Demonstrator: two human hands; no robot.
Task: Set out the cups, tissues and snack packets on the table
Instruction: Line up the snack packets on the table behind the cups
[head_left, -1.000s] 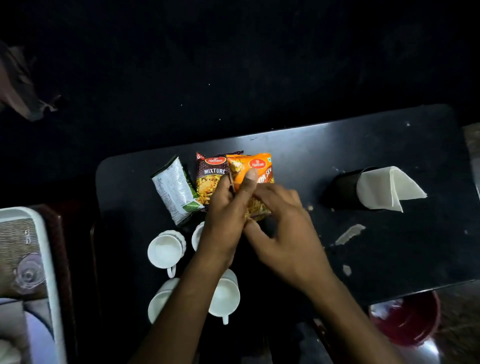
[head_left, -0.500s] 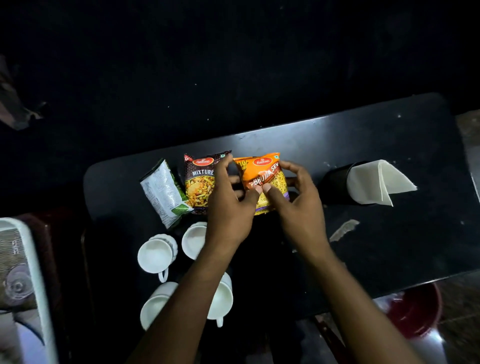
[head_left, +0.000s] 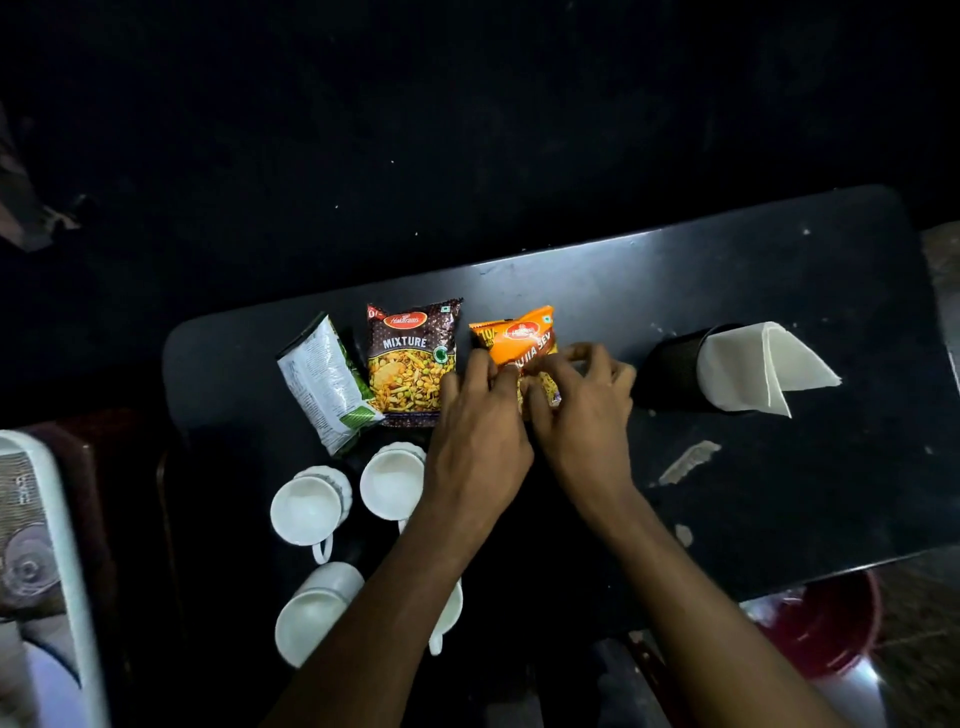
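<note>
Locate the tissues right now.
In the head view, the tissues stick out of a dark holder lying on its side at the table's right end, just right of the right hand and orange packet.

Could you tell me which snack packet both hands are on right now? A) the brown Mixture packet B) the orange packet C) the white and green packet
B: the left hand and right hand both pinch the orange packet, while the Mixture packet lies untouched beside it.
</note>
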